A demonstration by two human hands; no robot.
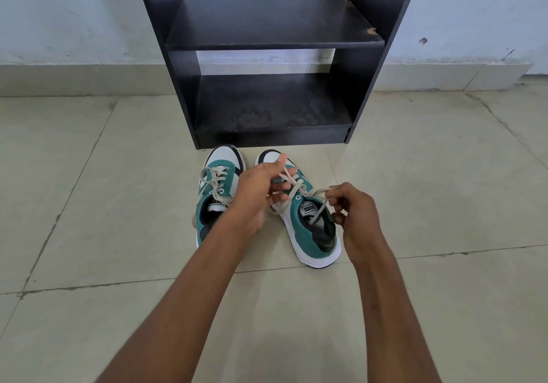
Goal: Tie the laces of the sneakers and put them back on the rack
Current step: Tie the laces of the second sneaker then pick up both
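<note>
The dark rack (275,24) stands far in front of me against the wall, its two visible shelves bare, its top cut off by the frame. I have set both sneakers on the tiled floor (89,175) just near of its base, toes pointing at it, so that they can slide straight in once tied.

The left sneaker (214,205) sits partly under my left forearm; its lace (214,182) lies looped over the tongue, though whether that is a finished bow or loose slack I can't tell.

The right sneaker (305,228) is the one I am working on, heel toward me so the eyelets face up. My left hand (261,187) hovers over its toe end, thumb and forefinger pinching one strand of its lace (299,185) and lifting it, the other fingers curled beneath. My right hand (354,213) sits at the near right, fingertips closed on the other strand, pulling it sideways (I judge this opposed pull is tightening the first cross of the knot).

The crossing itself is too small to read, and my palms hide how much lace is left.
</note>
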